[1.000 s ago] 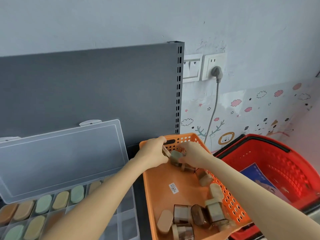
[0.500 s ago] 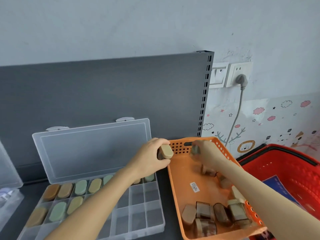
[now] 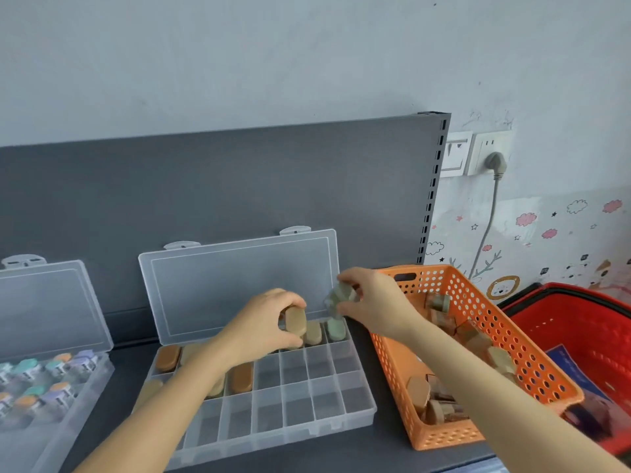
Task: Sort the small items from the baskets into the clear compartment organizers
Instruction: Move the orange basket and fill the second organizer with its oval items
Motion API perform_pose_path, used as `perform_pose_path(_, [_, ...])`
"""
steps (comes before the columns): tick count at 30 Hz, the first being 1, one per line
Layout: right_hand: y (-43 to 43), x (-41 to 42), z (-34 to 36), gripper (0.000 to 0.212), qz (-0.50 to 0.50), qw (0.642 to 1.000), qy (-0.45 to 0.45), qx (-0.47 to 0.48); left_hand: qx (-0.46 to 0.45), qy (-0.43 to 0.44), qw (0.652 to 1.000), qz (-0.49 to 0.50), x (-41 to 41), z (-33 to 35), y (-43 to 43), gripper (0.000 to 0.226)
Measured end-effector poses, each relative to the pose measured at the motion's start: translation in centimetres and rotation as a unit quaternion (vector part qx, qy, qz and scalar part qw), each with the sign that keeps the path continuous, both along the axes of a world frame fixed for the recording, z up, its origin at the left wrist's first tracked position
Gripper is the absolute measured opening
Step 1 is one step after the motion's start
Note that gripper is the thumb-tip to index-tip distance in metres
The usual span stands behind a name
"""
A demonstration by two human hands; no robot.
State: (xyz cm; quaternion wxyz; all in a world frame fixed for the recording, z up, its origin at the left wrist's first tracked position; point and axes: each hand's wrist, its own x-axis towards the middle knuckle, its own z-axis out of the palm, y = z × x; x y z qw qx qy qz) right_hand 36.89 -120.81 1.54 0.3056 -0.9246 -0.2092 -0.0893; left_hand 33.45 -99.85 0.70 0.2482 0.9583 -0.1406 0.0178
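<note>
A clear compartment organizer (image 3: 327, 397) lies open on the grey shelf, its lid leaning on the back panel. Oval-capped small jars fill its back rows. My left hand (image 3: 263, 326) holds a tan-capped jar (image 3: 295, 321) over the back row, beside a standing tan jar (image 3: 313, 332) and a green jar (image 3: 335, 330). My right hand (image 3: 372, 302) grips a greenish jar (image 3: 338, 295) above the organizer's back right corner. The orange basket (image 3: 478, 302) to the right holds several more jars (image 3: 418, 392).
A second clear organizer (image 3: 51, 387) with pastel-capped jars sits at the left. A red shopping basket (image 3: 587, 329) stands right of the orange one. A grey back panel (image 3: 239, 186) rises behind; a plugged wall socket (image 3: 491, 155) is at the right.
Both hands moved left out of the orange basket to the organizer's back row, each carrying a jar. The view swung left, revealing the second organizer.
</note>
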Motion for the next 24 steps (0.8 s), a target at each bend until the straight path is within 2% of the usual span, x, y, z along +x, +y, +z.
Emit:
perform_pose_path(3, [2.4,-1.5,-1.3,0.052,0.036,0.999,0.029,-0.015,0.029,0.03,0.999,0.004,-1.1,-1.0,2.2,0.052])
perform_pose_path(6, [4.1,-2.5,-2.6,0.045,0.067,0.996,0.061,-0.019,0.047,0.053,0.997,0.007,-2.1,-1.9,3.5,0.053])
perform_pose_path(10, [5.4,-3.0,-4.1,0.039,0.068,0.992,0.096,-0.041,0.055,0.067,0.996,0.008,-2.5,-2.9,4.1,0.055])
perform_pose_path(13, [6.2,-3.4,-5.2,0.035,0.068,0.99,0.1,-0.072,0.066,0.082,0.994,0.0,-2.3,-4.0,4.3,0.057])
perform_pose_path(19, [7.1,-3.8,-6.7,0.044,0.075,0.984,0.097,-0.127,0.052,0.101,0.994,-0.004,-2.6,-5.3,5.0,0.061])
perform_pose_path(24, [7.3,-4.2,-7.4,0.048,0.069,0.986,0.079,-0.127,0.017,0.095,0.995,0.009,-3.0,-5.6,5.5,0.06])
